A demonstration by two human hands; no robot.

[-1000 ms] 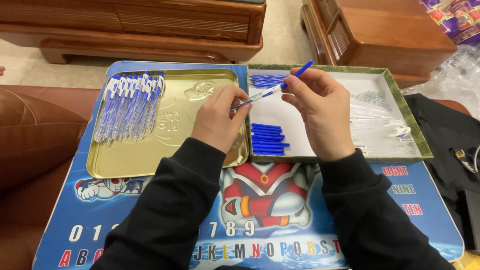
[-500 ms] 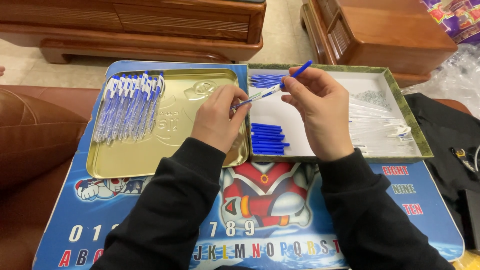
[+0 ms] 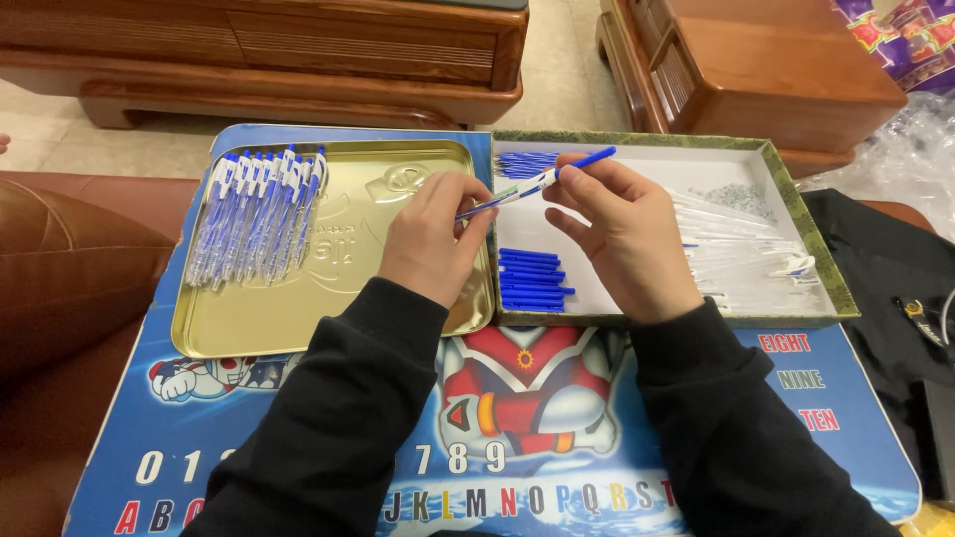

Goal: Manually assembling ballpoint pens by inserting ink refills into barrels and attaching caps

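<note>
I see my left hand [image 3: 430, 239] and right hand [image 3: 622, 224] both grasping one pen [image 3: 532, 185]. A row of finished pens [image 3: 257, 214] lies left of them; by my judgement plenty remains, with blue parts [image 3: 532, 278] and clear barrels [image 3: 741, 249] under and right of my right hand.

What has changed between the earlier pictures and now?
Almost nothing. Both hands, left and right, still hold the same pen over the trays, at the same tilt. The finished pens in the gold tray and the blue parts in the white box stayed in place.

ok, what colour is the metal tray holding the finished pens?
Gold, shiny metal tray, holding blue-and-clear pens; the head view shows it best.
</note>
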